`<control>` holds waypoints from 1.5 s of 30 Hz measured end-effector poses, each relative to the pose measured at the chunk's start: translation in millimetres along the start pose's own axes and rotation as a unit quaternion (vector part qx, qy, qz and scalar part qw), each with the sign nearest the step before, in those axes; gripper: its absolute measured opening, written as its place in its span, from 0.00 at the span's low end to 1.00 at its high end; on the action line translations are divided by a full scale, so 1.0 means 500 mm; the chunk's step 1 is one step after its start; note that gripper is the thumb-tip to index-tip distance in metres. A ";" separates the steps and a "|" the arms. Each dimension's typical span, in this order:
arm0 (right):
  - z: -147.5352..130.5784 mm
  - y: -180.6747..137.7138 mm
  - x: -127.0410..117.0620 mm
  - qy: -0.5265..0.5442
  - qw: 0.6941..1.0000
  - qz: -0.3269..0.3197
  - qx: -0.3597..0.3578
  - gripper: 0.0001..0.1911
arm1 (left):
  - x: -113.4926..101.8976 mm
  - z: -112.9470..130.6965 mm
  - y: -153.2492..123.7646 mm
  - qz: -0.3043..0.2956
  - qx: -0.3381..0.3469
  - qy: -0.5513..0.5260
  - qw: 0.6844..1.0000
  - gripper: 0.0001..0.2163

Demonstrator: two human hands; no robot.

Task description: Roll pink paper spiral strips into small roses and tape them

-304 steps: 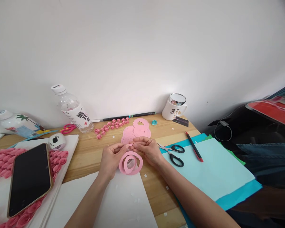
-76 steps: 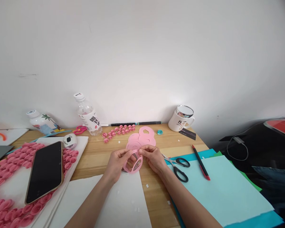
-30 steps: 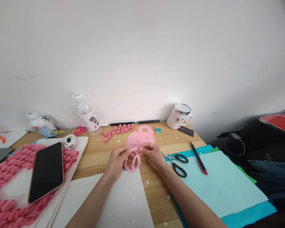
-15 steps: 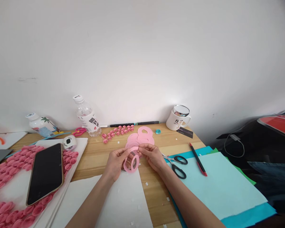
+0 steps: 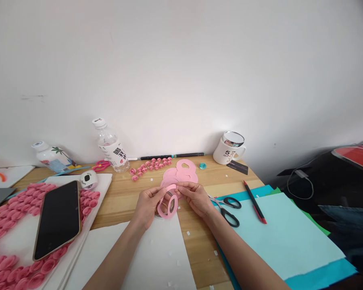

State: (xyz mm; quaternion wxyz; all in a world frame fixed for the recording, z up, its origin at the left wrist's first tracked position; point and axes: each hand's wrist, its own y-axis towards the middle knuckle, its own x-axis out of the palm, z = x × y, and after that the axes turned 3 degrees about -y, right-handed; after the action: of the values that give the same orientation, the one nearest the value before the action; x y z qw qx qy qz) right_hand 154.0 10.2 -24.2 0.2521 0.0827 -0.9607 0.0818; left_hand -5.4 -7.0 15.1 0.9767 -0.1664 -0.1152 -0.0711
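Note:
Between my hands hangs a curled pink paper strip (image 5: 163,212), cut as a spiral. My left hand (image 5: 147,205) pinches it on the left between thumb and fingers. My right hand (image 5: 196,196) pinches its upper end, fingertips close to the left ones. Behind and partly under the strip sits a roll of tape (image 5: 171,204), mostly hidden. Just beyond my fingers lie several flat pink paper cutouts (image 5: 184,171) in a loose pile. Small rolled pink paper flowers (image 5: 153,164) stand in rows farther back, and one teal paper roll (image 5: 202,166) lies to their right.
Scissors (image 5: 228,211) and a black-red pen (image 5: 254,201) lie right, by light blue paper sheets (image 5: 290,237). A mug (image 5: 229,149) and a plastic bottle (image 5: 112,149) stand along the wall. At left, a phone (image 5: 58,219) rests on a board of pink flowers (image 5: 6,264).
The view has shifted slightly. Both hands keep their pinch on the pink paper strip, with hardly any movement of the fingers.

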 end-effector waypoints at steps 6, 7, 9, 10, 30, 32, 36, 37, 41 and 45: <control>0.001 0.001 -0.002 0.014 0.999 0.032 -0.001 0.11 | 0.003 0.000 -0.002 -0.005 -0.005 0.000 1.000 0.13; 0.001 0.001 -0.001 0.012 0.999 0.031 0.000 0.11 | 0.004 0.000 -0.002 -0.007 -0.003 0.002 1.000 0.13; 0.000 -0.001 0.001 0.006 1.000 0.026 0.000 0.10 | 0.004 0.000 -0.003 -0.018 0.000 0.005 1.000 0.13; -0.001 -0.002 0.002 0.003 1.000 0.024 -0.001 0.10 | 0.004 0.000 -0.004 -0.023 0.001 0.005 1.000 0.13; -0.002 -0.007 0.004 -0.001 0.999 0.046 -0.002 0.12 | 0.008 0.003 -0.006 -0.029 0.004 0.003 1.000 0.13; -0.003 -0.008 0.006 -0.010 0.999 0.041 -0.005 0.11 | 0.008 0.002 -0.006 -0.032 0.004 0.007 0.999 0.13; -0.002 -0.007 0.008 -0.022 0.999 0.041 -0.016 0.10 | 0.007 -0.001 -0.007 -0.037 0.015 0.015 0.999 0.13; -0.001 -0.006 0.007 -0.020 0.999 0.045 -0.018 0.10 | 0.007 -0.001 -0.008 -0.036 0.017 0.015 0.999 0.13; -0.001 -0.006 0.006 0.002 0.999 0.051 -0.014 0.09 | 0.007 0.001 -0.008 -0.038 0.013 0.007 0.999 0.13; -0.001 -0.007 0.005 0.008 1.000 0.028 -0.002 0.11 | 0.007 0.002 -0.007 -0.030 0.011 0.004 0.999 0.13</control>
State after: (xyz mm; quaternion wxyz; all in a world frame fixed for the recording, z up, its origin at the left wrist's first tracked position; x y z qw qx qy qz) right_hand 152.6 6.8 -22.1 0.2570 0.0549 -0.9608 0.0877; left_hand -2.9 -10.3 17.9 0.9763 -0.1519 -0.1173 -0.1002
